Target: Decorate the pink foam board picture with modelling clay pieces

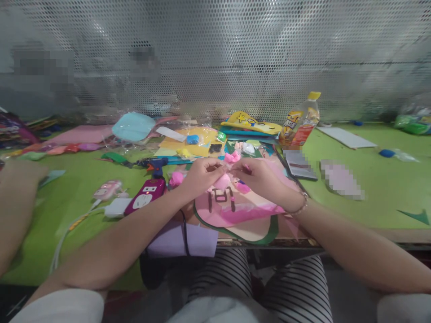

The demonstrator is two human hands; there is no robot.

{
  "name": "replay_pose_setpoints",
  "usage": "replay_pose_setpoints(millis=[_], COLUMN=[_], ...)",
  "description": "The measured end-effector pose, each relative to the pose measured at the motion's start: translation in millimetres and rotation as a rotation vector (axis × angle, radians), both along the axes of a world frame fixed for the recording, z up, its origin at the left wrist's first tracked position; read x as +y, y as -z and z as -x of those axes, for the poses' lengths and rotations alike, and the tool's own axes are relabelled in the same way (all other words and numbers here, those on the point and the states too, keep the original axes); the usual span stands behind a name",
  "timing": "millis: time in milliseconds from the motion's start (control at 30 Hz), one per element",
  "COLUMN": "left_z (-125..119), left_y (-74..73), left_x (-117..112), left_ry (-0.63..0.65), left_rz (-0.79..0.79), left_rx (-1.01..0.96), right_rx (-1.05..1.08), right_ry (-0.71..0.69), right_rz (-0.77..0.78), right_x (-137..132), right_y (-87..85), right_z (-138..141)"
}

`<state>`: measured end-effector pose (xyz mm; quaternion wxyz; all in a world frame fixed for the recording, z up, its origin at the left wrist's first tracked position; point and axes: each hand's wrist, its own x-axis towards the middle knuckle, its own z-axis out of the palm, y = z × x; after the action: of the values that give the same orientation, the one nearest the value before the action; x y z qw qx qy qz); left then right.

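Observation:
My left hand (202,174) and my right hand (257,176) meet over a pink felt craft piece (235,208) with dark markings and a green rim, lying at the table's near edge. Both hands are closed in a pinch on a small pink felt bit (224,181) between them. Another small pink piece (232,157) lies just beyond the fingers. A bracelet sits on my right wrist.
The green table (370,179) carries a blue glue gun (156,166), a magenta phone (145,196), a white charger (116,207), stacked coloured felt sheets (191,143), a yellow felt shape (249,122) and a bottle (301,119). Another person's arm (15,202) rests at left. A perforated metal screen stands behind.

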<state>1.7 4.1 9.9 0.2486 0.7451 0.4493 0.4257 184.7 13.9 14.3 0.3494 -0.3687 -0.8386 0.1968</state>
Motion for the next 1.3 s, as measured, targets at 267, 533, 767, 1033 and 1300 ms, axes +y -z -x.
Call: replay_pose_setpoints(millis=[267, 533, 767, 1033, 1300], left_z=[0.8, -3.0, 54.1, 95.4, 90.2], left_y=[-1.5, -3.2, -43.5, -31.2, -25.4], left_x=[-2.9, -7.3, 2.2, 40.7, 39.2], left_ry=[-0.003, 0.041, -0.137, -0.209, -0.091], left_rz=[-0.091, -0.126, 0.064, 0.532, 0.422], left_rx=[0.088, 0.170, 0.740, 1.114, 1.038], right_rx=[-0.073, -0.097, -0.123, -0.274, -0.359], right_ry=[0.030, -0.076, -0.061, 0.122, 0.012], right_rz=[-0.059, -0.123, -0.041, -0.025, -0.152], right_x=[-4.7, -7.3, 3.0, 65.6, 62.3], right_y=[0.7, 1.4, -6.7, -15.4, -1.7], right_z=[-0.6, -1.0, -0.7, 47.1, 75.8])
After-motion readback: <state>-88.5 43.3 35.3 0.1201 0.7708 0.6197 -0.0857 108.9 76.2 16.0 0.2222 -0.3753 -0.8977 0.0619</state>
